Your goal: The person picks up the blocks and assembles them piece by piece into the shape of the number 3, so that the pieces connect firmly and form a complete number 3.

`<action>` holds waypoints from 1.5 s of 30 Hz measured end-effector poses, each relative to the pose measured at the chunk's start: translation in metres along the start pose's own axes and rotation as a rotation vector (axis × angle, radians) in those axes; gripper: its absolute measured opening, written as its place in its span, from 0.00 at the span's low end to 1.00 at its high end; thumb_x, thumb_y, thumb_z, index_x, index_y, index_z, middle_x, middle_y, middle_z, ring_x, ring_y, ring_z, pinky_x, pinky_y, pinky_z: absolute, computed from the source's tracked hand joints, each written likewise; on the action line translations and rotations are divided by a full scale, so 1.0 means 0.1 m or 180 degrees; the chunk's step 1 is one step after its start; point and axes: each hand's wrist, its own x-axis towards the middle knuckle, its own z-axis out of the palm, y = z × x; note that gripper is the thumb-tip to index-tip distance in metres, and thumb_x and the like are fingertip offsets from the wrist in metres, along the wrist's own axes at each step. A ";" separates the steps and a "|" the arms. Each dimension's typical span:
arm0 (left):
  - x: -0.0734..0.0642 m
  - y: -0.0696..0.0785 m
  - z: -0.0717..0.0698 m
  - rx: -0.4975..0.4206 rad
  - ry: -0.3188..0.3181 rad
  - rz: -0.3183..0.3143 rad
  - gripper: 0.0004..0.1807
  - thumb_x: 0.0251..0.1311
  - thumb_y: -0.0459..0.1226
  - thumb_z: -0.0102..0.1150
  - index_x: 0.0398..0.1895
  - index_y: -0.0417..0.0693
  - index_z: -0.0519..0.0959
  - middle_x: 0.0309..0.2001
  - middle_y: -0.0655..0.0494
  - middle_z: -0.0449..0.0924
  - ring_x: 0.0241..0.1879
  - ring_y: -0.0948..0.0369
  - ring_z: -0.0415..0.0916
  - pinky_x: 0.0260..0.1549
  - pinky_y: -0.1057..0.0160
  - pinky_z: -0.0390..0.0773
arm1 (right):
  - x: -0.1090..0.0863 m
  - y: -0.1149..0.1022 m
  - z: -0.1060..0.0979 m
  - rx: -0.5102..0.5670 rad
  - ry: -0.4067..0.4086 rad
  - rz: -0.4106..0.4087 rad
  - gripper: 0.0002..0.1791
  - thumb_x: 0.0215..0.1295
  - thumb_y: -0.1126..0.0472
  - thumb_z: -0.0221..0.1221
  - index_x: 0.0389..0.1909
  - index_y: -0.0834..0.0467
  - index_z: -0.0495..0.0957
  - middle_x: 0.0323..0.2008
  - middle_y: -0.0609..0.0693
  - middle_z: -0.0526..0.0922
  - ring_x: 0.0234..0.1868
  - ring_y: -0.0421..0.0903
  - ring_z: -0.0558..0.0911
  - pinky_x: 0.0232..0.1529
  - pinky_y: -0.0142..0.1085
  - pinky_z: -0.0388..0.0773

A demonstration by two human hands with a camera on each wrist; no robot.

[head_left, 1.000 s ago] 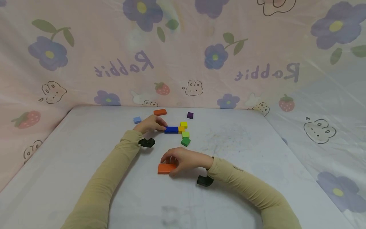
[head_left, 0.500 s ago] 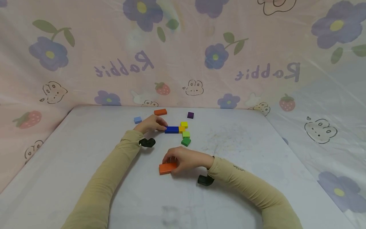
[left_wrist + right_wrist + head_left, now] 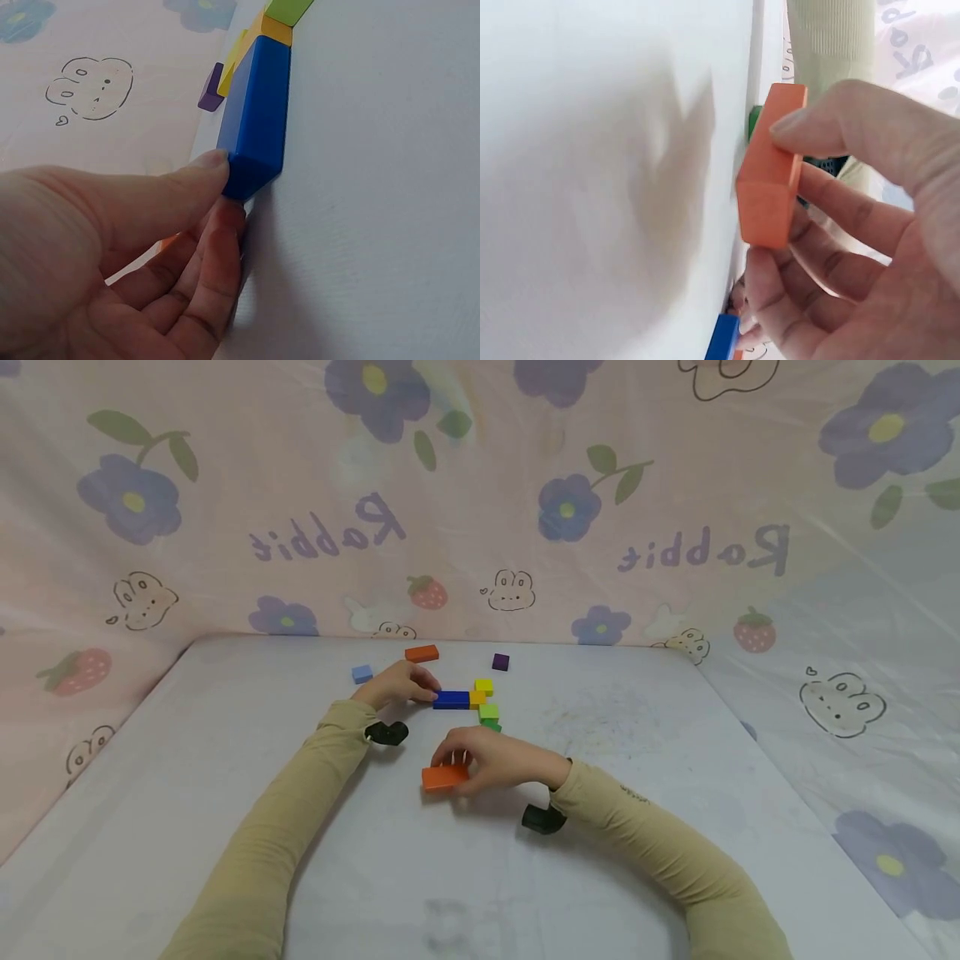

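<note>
My right hand [image 3: 501, 760] holds an orange block [image 3: 441, 779] between thumb and fingers. In the right wrist view this block [image 3: 769, 187] is off the white table, with a shadow beside it. Farther back, my left hand [image 3: 401, 683] has its thumb and fingertip at the left end of a long blue block [image 3: 452, 700], pinching its corner. That blue block [image 3: 259, 112] lies on the table. An amber block [image 3: 477, 700] touches its right end. A yellow block [image 3: 483, 687] and a lime block [image 3: 488, 712] adjoin the amber one.
A green block [image 3: 491, 725] is partly hidden behind my right hand. At the back lie a red-orange block [image 3: 422, 653], a light blue block [image 3: 362, 674] and a dark purple block [image 3: 501, 662]. A patterned curtain [image 3: 465, 527] rises behind the white table [image 3: 360, 877].
My right hand has tilted the orange block, lifted it and moved it away from me toward the joined blocks. My left hand has stayed at the blue block's end.
</note>
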 end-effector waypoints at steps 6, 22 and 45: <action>0.00 0.00 -0.01 0.0008 0.0001 0.0016 0.13 0.60 0.35 0.63 0.47 0.43 0.81 0.43 0.49 0.80 0.41 0.54 0.73 0.46 0.61 0.73 | 0.00 0.06 -0.08 -0.0012 0.0099 0.0050 0.20 0.53 0.65 0.68 0.48 0.59 0.79 0.44 0.47 0.79 0.41 0.40 0.76 0.45 0.35 0.75; 0.01 0.00 0.00 -0.0101 -0.0024 0.0002 0.13 0.59 0.34 0.64 0.47 0.41 0.82 0.43 0.49 0.81 0.40 0.55 0.73 0.44 0.62 0.74 | 0.00 0.27 -0.15 -0.0078 0.0324 0.0131 0.19 0.54 0.66 0.68 0.49 0.61 0.79 0.45 0.49 0.80 0.42 0.44 0.75 0.45 0.38 0.75; -0.05 0.02 -0.03 -0.0044 -0.0041 0.0102 0.11 0.59 0.35 0.64 0.45 0.42 0.82 0.40 0.50 0.80 0.39 0.55 0.73 0.43 0.62 0.74 | 0.03 0.48 -0.18 -0.0231 0.0344 0.0412 0.17 0.55 0.65 0.68 0.47 0.60 0.81 0.43 0.48 0.81 0.41 0.43 0.76 0.48 0.38 0.75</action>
